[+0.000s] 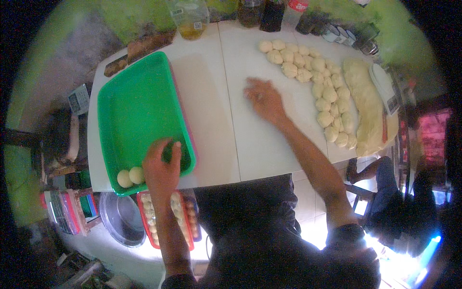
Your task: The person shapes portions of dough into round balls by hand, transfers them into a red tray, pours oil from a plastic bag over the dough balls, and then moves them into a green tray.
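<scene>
My left hand (pixel 163 164) reaches over the near end of a green plastic tray (pixel 140 104), its thumb and index finger apart with the tray's surface showing between them. Two smooth dough balls (pixel 130 177) sit in the tray's near left corner, right beside that hand. Over the white tabletop is my right hand (pixel 265 101), slightly blurred, with fingers bent; whatever lies under its palm is hidden. To its right, rough dough pieces (pixel 326 95) are grouped in a bent band. Beyond them lies a large flat slab of dough (pixel 361 104).
A white kitchen scale (pixel 384 86) and a thin red stick (pixel 384 126) are by the slab. Bottles (pixel 272 16) and a clear pouch of yellow liquid (pixel 191 21) line the back edge. Below the table are a red tray of dough balls (pixel 146 202) and a metal basin (pixel 122 216). A person (pixel 389 195) is at right.
</scene>
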A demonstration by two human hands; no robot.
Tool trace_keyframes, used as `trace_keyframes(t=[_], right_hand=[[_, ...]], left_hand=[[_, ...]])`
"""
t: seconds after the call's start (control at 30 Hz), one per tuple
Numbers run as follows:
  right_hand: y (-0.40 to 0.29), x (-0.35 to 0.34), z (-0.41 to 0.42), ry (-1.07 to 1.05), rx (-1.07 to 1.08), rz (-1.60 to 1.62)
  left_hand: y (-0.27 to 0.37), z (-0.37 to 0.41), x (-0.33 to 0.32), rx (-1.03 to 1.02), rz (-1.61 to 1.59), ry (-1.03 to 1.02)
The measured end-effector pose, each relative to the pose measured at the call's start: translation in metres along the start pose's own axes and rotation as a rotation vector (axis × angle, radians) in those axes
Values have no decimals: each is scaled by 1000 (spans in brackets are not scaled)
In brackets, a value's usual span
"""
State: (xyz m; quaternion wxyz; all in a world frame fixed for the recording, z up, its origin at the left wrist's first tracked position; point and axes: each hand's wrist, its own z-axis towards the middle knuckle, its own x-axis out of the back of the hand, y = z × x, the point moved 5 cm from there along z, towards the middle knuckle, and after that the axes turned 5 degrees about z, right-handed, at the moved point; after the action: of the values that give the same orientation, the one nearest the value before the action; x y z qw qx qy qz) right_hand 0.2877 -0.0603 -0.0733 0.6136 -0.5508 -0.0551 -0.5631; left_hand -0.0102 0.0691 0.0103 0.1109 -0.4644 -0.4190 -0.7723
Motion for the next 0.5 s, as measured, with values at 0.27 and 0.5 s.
trace_keyframes(t=[0.27, 0.5], right_hand=[[6, 82, -131, -220, 30, -287], [-35, -7, -21, -225, -210, 194]], left_hand=[[2, -2, 3, -4, 27, 1], [-5, -3, 0, 32, 58, -18]])
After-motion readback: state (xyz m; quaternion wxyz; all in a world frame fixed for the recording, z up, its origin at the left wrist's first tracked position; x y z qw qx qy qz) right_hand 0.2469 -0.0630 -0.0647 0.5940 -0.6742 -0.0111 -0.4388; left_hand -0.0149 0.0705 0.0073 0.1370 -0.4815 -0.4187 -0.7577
